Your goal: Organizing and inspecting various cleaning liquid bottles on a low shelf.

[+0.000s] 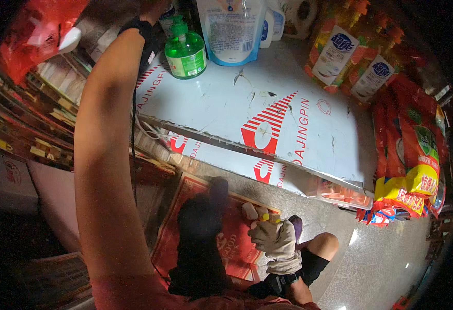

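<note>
My left arm (108,135) stretches up the left side to a black wristband. Beyond it, my left hand (153,8) is dark and cut off by the top edge, so its fingers are hidden. My right hand (276,239), in an off-white work glove, is low in front of me with its fingers curled. Several small whitish and yellow items (250,211) stick out past the glove and appear held in it; what they are is unclear. A green pump bottle (186,54) stands on the film-covered board (218,104), right of my left wrist.
A blue-white refill pouch (232,35) and a toilet roll (302,17) stand at the back. Yellow detergent bottles (335,58) and red bags (416,155) line the right. A red box (195,190) lies below the board's ragged edge. Shelving (28,116) runs along the left.
</note>
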